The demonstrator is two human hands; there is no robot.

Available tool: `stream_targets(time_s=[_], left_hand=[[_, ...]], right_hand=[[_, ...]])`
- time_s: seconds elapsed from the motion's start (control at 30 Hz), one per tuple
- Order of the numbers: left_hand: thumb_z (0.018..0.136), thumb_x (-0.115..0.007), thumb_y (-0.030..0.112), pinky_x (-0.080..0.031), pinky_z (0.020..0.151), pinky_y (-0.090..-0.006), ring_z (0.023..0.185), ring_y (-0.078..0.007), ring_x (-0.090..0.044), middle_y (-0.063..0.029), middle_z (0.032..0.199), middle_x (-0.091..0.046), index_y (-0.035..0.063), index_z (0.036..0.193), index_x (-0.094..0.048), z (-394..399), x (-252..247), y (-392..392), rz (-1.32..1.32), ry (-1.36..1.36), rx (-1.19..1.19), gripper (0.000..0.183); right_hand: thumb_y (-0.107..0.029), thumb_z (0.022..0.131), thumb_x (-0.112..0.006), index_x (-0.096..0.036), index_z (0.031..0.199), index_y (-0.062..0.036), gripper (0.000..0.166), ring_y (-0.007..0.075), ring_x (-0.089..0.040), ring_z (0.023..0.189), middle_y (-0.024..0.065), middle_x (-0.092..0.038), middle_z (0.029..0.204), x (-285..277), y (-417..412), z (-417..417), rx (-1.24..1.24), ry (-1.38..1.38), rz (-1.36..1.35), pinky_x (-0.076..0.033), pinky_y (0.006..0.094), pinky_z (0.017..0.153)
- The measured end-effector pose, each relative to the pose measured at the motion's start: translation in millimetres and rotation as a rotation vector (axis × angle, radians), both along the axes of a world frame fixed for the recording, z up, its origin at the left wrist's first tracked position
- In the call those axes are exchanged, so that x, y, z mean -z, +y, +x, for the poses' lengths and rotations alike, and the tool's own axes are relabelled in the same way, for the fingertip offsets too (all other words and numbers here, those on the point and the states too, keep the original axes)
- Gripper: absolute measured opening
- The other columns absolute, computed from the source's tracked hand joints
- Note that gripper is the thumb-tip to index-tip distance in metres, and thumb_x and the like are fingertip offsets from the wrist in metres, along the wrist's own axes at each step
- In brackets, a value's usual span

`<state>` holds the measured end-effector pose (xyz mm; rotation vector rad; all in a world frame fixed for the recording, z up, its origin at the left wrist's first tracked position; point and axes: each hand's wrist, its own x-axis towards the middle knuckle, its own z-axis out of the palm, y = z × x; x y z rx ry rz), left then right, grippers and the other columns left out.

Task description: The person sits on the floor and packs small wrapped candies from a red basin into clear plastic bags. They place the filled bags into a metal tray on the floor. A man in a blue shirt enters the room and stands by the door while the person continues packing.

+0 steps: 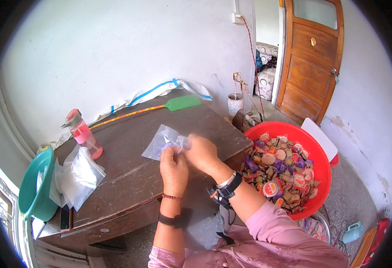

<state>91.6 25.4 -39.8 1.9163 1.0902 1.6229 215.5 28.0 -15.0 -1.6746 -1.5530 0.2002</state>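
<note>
A clear plastic bag [162, 140] with something purple inside is held over the dark wooden table [132, 181]. My left hand [173, 169] pinches the bag's near side between thumb and fingers. At its gathered mouth is my right hand [201, 150], slightly blurred, with the fingers closed on the plastic. To the right, a red plastic basin [323, 201] holds many small wrapped snacks [279, 174], some in purple wrappers and some round. A stack of clear plastic bags [78, 177] lies at the table's left end.
Left on the table are a green basin [35, 197], a pink water bottle [83, 135] and a phone [66, 218]. A green fly swatter [182, 102] lies at the back. Beyond the table's right corner stands a rusty hand pump [236, 98]. A metal bowl [326, 224] sits below the red basin.
</note>
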Motion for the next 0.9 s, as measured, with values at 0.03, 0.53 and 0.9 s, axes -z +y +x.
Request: stream_targets(time_s=[0.03,0.53,0.9], left_hand=[[0.088,-0.062,0.002,-0.05,0.079,-0.0385,0.085,-0.031,-0.061,-0.0168,0.09,-0.062,0.0004,0.092,-0.063,0,1,0,-0.035,-0.031,0.015,0.004],[0.089,-0.074,0.018,-0.053,0.071,-0.0309,0.072,-0.0203,-0.064,-0.0135,0.085,-0.07,-0.0005,0.101,-0.07,-1,-14,-21,-0.029,0.21,0.087,0.022],[0.085,-0.066,0.005,-0.049,0.088,-0.0455,0.099,-0.0389,-0.061,-0.0191,0.099,-0.068,0.0022,0.098,-0.072,-33,-16,-16,0.098,0.3,-0.217,0.014]], right_hand=[[-0.03,0.083,-0.073,-0.064,0.085,-0.0033,0.028,0.0431,-0.067,0.09,0.0214,-0.069,0.087,0,-1,-2,0.009,0.023,0.033,-0.051,0.0525,0.073],[-0.014,0.081,-0.078,-0.063,0.109,-0.0003,0.034,0.0231,-0.066,0.086,0.0143,-0.068,0.096,34,23,37,-0.22,0.541,0.122,-0.054,0.0347,0.075],[-0.009,0.096,-0.065,-0.066,0.098,0.0052,0.014,0.0156,-0.068,0.077,0.0104,-0.07,0.093,-3,-44,33,-0.195,0.564,0.072,-0.055,0.0293,0.067]])
